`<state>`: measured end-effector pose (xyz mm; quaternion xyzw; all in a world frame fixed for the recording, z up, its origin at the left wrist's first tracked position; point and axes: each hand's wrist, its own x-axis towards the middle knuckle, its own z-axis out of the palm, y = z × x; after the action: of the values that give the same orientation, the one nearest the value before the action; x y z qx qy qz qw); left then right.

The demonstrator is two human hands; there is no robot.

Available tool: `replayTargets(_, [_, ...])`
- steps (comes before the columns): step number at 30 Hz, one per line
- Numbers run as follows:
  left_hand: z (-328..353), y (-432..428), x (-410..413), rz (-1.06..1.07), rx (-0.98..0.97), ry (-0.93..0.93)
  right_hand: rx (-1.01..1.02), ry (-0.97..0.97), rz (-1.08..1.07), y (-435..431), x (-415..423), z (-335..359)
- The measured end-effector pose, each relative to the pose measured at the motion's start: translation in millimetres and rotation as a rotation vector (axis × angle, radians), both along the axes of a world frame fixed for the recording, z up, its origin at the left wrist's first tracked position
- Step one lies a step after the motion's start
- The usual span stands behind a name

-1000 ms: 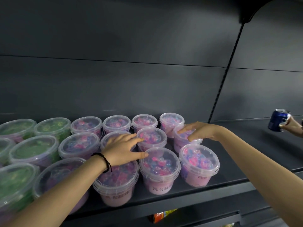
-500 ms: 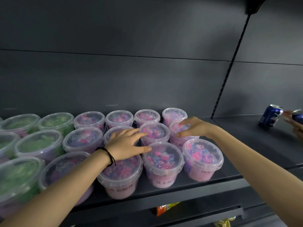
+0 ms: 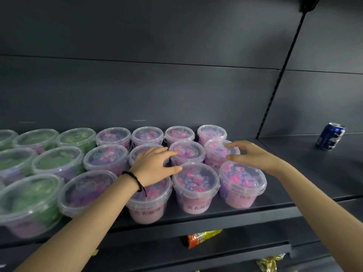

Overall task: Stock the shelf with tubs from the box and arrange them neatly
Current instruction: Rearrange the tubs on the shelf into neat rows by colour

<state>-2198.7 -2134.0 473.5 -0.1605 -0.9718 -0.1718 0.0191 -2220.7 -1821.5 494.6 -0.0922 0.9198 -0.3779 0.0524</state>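
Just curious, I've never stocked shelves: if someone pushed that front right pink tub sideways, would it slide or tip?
Probably slide: the tub looks squat and full nearly to the top, so likely heavy for its size. On the flat shelf it should glide. The thin clear wall may flex when gripped.

left hand (image 3: 155, 165) flat, right hand (image 3: 253, 156) loosely spread
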Motion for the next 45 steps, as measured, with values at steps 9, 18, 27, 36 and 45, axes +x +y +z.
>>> replayTargets(9, [14.5, 17.6, 62.6, -0.103, -0.112, 0.049, 0.036, -0.077, 0.016, 29.7, 67.9, -20.5])
replayTargets(18, [-13.5, 19.7, 71.4, -0.076, -0.14, 0.317, -0.053, 0.017, -0.112, 6.1, 70.1, -33.0])
replayTargets(27, [-16.5, 15.1, 65.8, -0.09, -0.164, 0.401, -0.228, 0.15, -0.234, -3.0, 84.2, -53.9])
replayTargets(36, [-30.6, -25.8, 105.3, 0.304, -0.005, 0.683, -0.553, 0.255, -0.37, -26.7, 102.7, -85.7])
replayTargets(45, [-65.8, -52.5, 125.8, 0.61, -0.025, 0.464, -0.572, 0.32, -0.368, -34.1, 101.2, -97.9])
